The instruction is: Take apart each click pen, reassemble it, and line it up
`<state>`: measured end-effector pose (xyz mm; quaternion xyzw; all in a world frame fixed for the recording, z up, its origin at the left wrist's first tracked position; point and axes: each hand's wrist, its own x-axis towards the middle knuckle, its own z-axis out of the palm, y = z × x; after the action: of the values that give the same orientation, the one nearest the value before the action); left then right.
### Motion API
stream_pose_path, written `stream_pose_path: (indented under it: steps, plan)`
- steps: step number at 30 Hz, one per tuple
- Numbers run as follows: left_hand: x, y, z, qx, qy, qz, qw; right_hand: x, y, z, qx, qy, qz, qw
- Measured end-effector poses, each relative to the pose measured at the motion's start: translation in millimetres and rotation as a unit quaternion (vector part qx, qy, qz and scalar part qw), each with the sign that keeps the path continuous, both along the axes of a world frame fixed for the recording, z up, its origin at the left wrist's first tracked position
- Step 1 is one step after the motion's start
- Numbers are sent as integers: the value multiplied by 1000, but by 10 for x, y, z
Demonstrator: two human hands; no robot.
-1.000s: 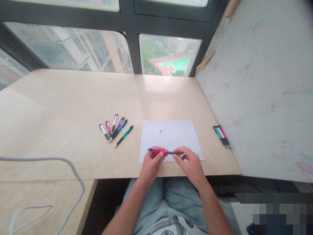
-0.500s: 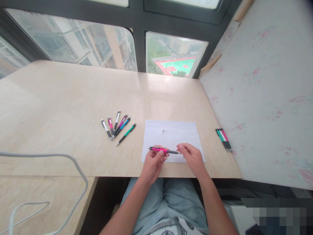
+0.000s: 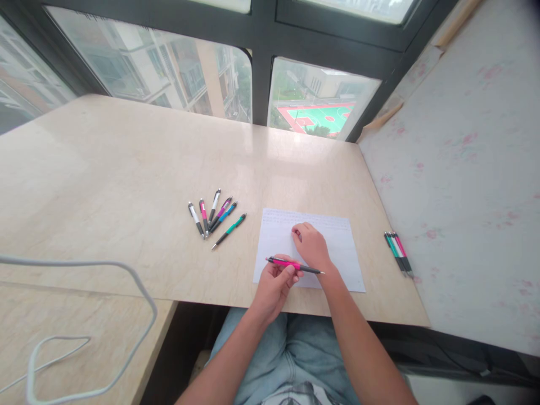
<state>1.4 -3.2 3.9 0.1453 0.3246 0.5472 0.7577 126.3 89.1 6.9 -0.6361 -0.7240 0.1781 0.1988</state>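
Note:
My left hand [image 3: 278, 281] is closed around a pink click pen [image 3: 278, 261] with a black grip, held nearly level above the front of the paper sheet [image 3: 337, 247]. At its right end a thin refill point sticks out of the grip, and no cone-shaped tip shows around it. My right hand [image 3: 311, 244] is over the middle of the sheet, its thumb and fingers brought together near the surface. Whatever lies between those fingertips is hidden. The right wrist passes just behind the pen's point.
Several click pens [image 3: 228, 216] lie fanned out left of the sheet. More pens [image 3: 399, 253] lie side by side at the right, by the floral wall panel [image 3: 464, 197]. A white cable [image 3: 139, 287] loops over the lower left. Windows [image 3: 324, 101] border the tabletop's far side.
My right hand has moved from the pen's point to farther up the sheet, where a small grey piece lay; that piece is now out of sight. My left hand still holds the pen.

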Motion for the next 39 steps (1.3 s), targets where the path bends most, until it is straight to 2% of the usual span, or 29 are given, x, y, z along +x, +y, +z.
stream_pose_path:
  steps: [3,7,10,13,16,23,34,39]
  plan:
    - [-3,6,19,-7,-4,0,1000,160,-206,-6,-21,143,-20,989]
    - [-2,17,32,-10,-4,1,1000,444,-664,16,-94,339,-106,930]
    - [6,22,43,-13,6,4,1000,568,-967,75,-123,402,-142,896]
    - [14,22,45,-10,24,9,1000,586,-1126,139,-104,430,-154,884]
    - [19,18,28,7,38,8,999,550,-1154,171,-65,429,-152,888]
    - [26,9,-3,25,73,5,997,482,-1111,184,-5,350,-112,930]
    - [24,8,1,45,79,-13,996,478,-1131,205,-3,345,-111,932]
    - [27,14,-6,45,78,-11,996,483,-1122,214,0,322,-95,942]
